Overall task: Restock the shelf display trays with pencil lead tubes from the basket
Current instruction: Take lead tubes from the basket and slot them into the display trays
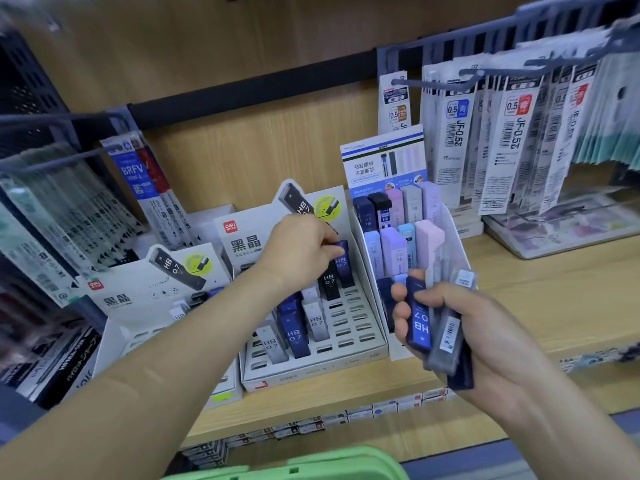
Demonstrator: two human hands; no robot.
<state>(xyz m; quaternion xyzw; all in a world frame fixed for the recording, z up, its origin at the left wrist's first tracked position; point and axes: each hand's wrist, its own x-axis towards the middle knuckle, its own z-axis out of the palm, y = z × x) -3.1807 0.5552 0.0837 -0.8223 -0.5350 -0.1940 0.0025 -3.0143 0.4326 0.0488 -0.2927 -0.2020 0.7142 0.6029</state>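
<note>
Head camera: I see my left hand (301, 252) stretched forward, its grip pinching a blue lead tube (342, 263) at the back row of the white display tray (313, 374). My right hand (495, 337), just right of that tray, clasps a bundle of tubes (420, 323). The green basket (294, 471) lies below.

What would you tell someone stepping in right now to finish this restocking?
The left hand pinches a dark blue tube at the back of the middle tray.
The right hand grips a bundle of tubes.
Done: several tubes stand in the tray's left columns.
To do: seat this tube, then fill the empty slots from the bundle.
The green basket sits below, its contents out of view.
</note>
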